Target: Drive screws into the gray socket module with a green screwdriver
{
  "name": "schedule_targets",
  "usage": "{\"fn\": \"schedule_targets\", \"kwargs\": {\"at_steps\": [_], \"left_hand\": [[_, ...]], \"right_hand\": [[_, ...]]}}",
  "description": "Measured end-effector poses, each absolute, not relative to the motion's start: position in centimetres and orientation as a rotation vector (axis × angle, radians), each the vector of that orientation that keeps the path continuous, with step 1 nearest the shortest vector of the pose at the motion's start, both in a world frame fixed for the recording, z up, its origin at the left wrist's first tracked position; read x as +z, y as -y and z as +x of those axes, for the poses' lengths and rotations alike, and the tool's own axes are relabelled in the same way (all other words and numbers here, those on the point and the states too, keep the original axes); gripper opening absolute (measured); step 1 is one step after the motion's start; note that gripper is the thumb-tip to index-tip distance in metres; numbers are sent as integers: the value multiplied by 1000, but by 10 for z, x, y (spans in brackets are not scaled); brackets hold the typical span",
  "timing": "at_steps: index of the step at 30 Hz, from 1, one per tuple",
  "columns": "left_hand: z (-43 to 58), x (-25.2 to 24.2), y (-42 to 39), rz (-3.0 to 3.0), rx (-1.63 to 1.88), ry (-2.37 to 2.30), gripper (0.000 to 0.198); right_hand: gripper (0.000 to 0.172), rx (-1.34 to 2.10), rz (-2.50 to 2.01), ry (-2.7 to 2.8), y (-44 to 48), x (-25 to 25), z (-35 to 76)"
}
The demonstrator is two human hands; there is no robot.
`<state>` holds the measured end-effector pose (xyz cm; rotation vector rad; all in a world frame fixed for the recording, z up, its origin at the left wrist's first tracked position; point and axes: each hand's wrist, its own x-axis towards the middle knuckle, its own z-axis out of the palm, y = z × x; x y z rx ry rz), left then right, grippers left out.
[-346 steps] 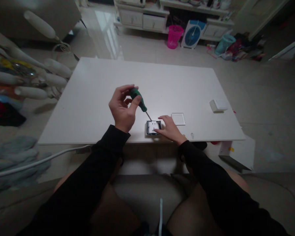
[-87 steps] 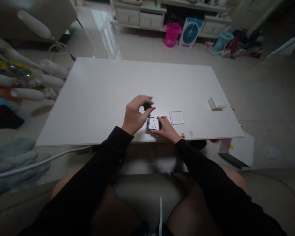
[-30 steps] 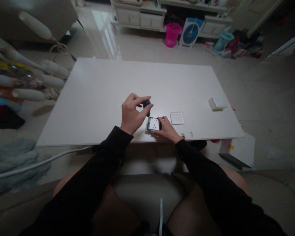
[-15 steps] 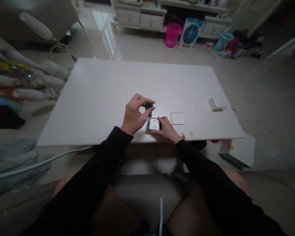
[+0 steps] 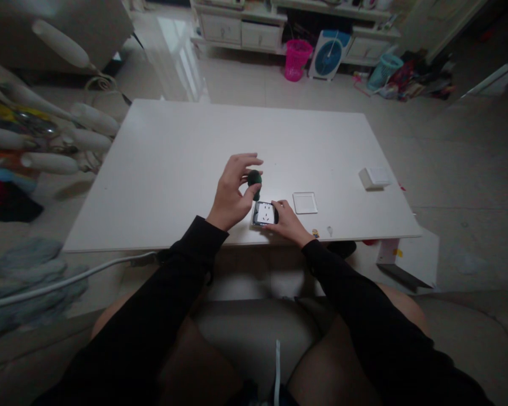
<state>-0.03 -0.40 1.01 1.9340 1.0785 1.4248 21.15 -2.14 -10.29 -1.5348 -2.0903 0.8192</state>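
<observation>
My left hand (image 5: 232, 193) holds a short dark green and black object (image 5: 254, 179), perhaps a screwdriver handle, upright over the top left edge of a wall socket. The white socket (image 5: 265, 214) with a dark frame lies near the table's front edge. My right hand (image 5: 288, 223) grips the socket's right side between thumb and fingers. Right of it lies a thin square frame (image 5: 305, 203), flat on the table. A small yellow figure (image 5: 315, 233) and a small pale item (image 5: 330, 231) sit by the front edge, close to my right wrist.
The white table (image 5: 186, 146) spans the middle. A white box (image 5: 374, 179) stands near its right edge. Beyond, on the floor, are a pink basket (image 5: 297, 60), a blue fan (image 5: 328, 55) and a teal basket (image 5: 385, 71). A pale cable (image 5: 76, 280) runs at lower left.
The fingers of my left hand have lifted and spread while its thumb stays on the dark object, which now shows more of its green top. My right hand and the socket have not moved.
</observation>
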Motion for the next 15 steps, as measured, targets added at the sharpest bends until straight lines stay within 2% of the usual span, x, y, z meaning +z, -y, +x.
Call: {"fn": "schedule_targets", "kwargs": {"at_steps": [2, 9, 15], "left_hand": [[-2, 9, 3, 1901, 1431, -1065, 37], [0, 5, 3, 2169, 1450, -1310, 13], [14, -10, 0, 2122, 1527, -1141, 45]], "right_hand": [[80, 818, -1536, 2093, 21, -102, 212], [86, 837, -1515, 2093, 20, -106, 213], [87, 819, -1517, 2095, 18, -110, 213]]}}
